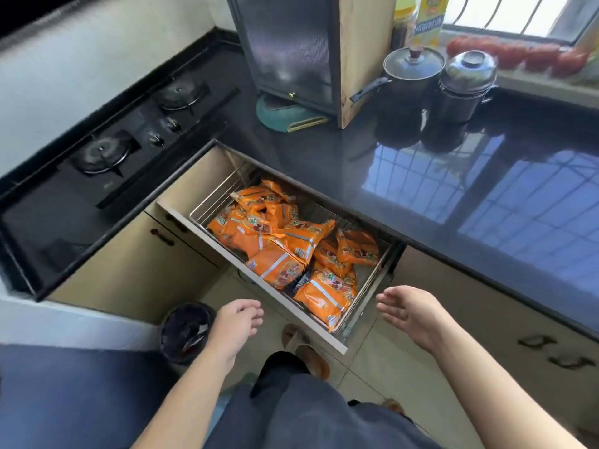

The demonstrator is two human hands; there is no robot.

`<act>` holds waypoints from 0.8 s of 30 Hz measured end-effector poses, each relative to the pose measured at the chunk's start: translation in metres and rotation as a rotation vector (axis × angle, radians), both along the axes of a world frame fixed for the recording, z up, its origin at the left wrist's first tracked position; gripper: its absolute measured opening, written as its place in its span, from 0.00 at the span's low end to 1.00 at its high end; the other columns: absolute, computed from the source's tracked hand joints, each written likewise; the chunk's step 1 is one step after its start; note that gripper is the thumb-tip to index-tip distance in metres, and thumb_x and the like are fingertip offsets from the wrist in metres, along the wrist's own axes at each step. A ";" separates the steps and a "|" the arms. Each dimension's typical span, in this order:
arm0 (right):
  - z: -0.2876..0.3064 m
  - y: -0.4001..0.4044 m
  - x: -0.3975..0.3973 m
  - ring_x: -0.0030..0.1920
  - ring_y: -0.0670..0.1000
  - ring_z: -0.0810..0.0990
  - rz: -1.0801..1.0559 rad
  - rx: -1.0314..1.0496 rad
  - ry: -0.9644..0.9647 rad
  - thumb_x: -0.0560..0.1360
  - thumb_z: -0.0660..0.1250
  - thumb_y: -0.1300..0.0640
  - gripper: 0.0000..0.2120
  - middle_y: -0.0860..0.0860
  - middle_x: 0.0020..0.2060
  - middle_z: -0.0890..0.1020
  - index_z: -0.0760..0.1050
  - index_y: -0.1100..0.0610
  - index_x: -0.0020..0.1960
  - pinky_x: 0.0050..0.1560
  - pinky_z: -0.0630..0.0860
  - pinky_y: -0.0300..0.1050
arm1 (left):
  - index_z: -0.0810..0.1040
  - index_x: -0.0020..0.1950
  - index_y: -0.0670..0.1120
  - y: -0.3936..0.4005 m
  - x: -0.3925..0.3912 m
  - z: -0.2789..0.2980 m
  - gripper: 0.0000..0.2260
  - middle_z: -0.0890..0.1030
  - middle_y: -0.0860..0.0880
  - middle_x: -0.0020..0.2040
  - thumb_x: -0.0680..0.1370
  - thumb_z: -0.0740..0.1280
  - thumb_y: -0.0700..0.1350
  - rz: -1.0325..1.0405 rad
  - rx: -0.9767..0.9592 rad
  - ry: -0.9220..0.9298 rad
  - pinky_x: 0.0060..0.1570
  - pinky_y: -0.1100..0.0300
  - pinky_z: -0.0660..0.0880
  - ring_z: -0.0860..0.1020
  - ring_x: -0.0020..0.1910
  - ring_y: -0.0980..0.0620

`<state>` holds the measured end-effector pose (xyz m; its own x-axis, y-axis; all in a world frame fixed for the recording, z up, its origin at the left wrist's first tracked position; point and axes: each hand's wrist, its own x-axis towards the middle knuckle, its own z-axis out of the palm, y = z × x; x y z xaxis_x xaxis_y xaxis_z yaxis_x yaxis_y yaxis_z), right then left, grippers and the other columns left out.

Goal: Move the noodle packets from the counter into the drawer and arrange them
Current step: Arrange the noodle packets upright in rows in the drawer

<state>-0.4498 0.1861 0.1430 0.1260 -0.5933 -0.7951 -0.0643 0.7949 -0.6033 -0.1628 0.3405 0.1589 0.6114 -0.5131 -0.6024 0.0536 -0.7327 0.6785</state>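
Noodle packets [293, 244] lie jumbled in the open drawer [259, 283] below the counter [372, 176] as I hold my left hand [235, 322] and right hand [410, 311] empty, fingers relaxed, just outside its front, judging tidying comes next.

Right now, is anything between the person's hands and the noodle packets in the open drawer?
Nothing visible blocks them. The drawer is pulled out with no cover, and the orange noodle packets lie exposed in its wire basket. The left hand and right hand hover empty in front of the drawer's front edge, which they only need to reach over.
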 end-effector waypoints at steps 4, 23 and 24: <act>-0.010 -0.009 0.033 0.46 0.57 0.84 -0.022 -0.051 0.032 0.82 0.62 0.61 0.08 0.59 0.45 0.86 0.79 0.63 0.50 0.46 0.80 0.48 | 0.82 0.55 0.50 -0.029 0.040 -0.010 0.11 0.85 0.50 0.53 0.85 0.60 0.41 -0.125 -0.006 -0.074 0.60 0.49 0.80 0.83 0.54 0.52; -0.181 -0.083 0.218 0.50 0.53 0.80 0.045 -0.573 0.728 0.79 0.63 0.55 0.08 0.50 0.47 0.82 0.81 0.55 0.53 0.52 0.78 0.50 | 0.72 0.53 0.50 -0.201 0.219 -0.181 0.06 0.69 0.50 0.52 0.82 0.57 0.43 -0.803 -0.116 -0.905 0.47 0.50 0.67 0.70 0.47 0.44; -0.185 -0.075 0.222 0.50 0.53 0.78 0.057 -0.592 0.750 0.80 0.63 0.55 0.08 0.50 0.47 0.80 0.80 0.55 0.54 0.50 0.75 0.46 | 0.72 0.56 0.49 -0.200 0.218 -0.182 0.07 0.68 0.49 0.54 0.82 0.56 0.42 -0.790 -0.100 -0.903 0.48 0.50 0.66 0.70 0.48 0.44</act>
